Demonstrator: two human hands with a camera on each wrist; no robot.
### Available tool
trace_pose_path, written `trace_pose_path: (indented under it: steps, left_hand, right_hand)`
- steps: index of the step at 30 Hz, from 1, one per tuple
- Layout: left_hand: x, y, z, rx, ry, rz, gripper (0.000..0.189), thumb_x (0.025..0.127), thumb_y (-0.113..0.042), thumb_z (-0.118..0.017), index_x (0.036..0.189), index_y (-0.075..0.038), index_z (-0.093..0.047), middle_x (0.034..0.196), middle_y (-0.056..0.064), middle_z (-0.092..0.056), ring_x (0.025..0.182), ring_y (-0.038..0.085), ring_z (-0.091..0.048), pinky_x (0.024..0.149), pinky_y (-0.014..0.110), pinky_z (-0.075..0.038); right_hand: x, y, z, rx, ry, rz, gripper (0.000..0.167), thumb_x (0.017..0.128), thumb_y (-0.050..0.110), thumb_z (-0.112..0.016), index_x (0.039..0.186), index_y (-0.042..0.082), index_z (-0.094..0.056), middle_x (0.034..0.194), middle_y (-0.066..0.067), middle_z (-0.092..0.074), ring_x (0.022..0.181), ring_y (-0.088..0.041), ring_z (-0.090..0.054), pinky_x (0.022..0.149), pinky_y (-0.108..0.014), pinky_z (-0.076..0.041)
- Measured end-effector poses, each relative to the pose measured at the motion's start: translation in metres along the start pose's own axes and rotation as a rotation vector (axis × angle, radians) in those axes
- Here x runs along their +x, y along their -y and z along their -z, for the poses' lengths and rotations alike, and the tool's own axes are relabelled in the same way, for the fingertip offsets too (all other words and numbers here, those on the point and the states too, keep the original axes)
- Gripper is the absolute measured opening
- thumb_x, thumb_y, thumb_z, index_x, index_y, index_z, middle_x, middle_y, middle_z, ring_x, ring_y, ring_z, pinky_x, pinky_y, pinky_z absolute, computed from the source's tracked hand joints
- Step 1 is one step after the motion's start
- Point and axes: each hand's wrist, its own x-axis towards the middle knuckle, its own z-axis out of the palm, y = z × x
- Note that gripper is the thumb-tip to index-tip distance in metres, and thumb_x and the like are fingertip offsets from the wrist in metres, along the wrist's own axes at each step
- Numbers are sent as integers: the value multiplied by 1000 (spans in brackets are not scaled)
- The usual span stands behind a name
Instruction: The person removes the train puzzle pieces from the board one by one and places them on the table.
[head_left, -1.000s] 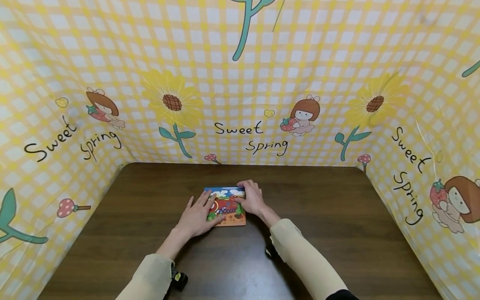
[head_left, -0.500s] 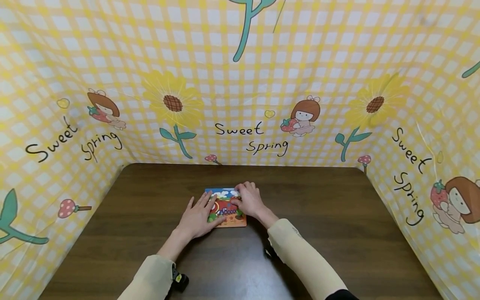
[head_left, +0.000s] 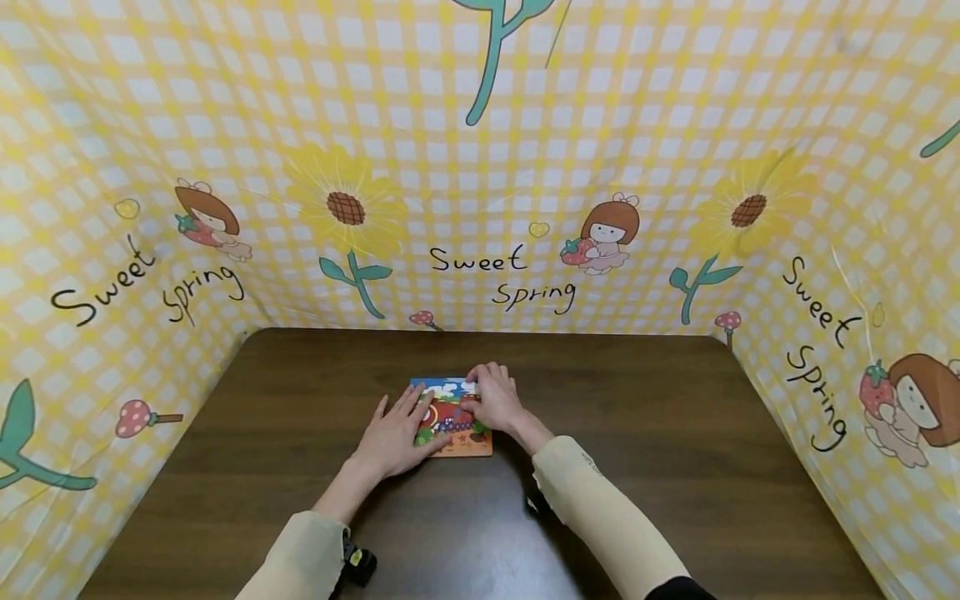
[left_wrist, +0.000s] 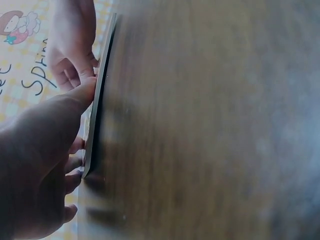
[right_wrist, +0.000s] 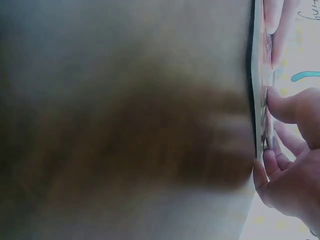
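Note:
A thin square puzzle board [head_left: 471,448] with a blue sky, clouds, a red train and an orange lower strip lies flat on the table. My left hand [head_left: 393,437] rests across its left part, fingers spread and straight. Curled over the upper right part is my right hand [head_left: 501,402], thumb on the picture and fingertips near the top edge. In the right wrist view the thumb and fingers of my right hand [right_wrist: 295,150] pinch at a thin puzzle piece on the board's face, mostly hidden by the hand. The left wrist view shows the board [left_wrist: 97,115] edge-on, with both hands over it.
The dark wooden table [head_left: 637,467] extends around the board. A yellow checked cloth [head_left: 480,183] with printed flowers and figures rises at the back and both sides. Small black wrist cameras [head_left: 360,565] are strapped beneath the beige sleeves.
The right hand has shifted slightly left from the board's right edge onto its upper right part, its fingers curling more. The left hand and the board stay almost in place.

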Motion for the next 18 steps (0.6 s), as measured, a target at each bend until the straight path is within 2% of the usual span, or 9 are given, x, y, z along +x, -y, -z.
trace_pose_path:
  steps: [4, 7, 10, 18]
  left_hand:
    - [-1, 0, 0, -9, 5, -2, 95, 104, -71, -59, 173, -10, -37, 183, 17, -26, 171, 38, -25, 135, 73, -18]
    - [-1, 0, 0, -13, 13, -5, 95, 104, -72, -59, 173, -10, -36, 183, 18, -26, 171, 39, -25, 135, 73, -18]
    - [-1, 1, 1, -17, 14, 1, 95, 104, -71, -59, 173, -10, -35, 183, 17, -26, 172, 38, -24, 136, 72, -17]
    - [0, 2, 0, -27, 16, -10, 95, 104, -71, -58, 174, -10, -34, 183, 17, -25, 172, 39, -23, 135, 73, -17]
  right_hand:
    - [0, -3, 0, 104, -27, -20, 45, 97, 20, -87, 134, 4, -67, 131, -19, -65, 120, -35, -58, 108, -54, -49]
    - [0, -5, 4, 192, -33, -32, 47, 96, 13, -87, 138, 2, -69, 126, -19, -66, 106, -29, -63, 93, -46, -56]
    - [-1, -7, 9, 264, -26, -31, 45, 97, 7, -85, 139, 0, -70, 125, -20, -68, 99, -27, -65, 83, -39, -57]
    - [-6, -14, 18, 386, 10, -66, 48, 97, -1, -81, 143, -4, -69, 119, -21, -76, 107, -31, -75, 90, -40, -65]
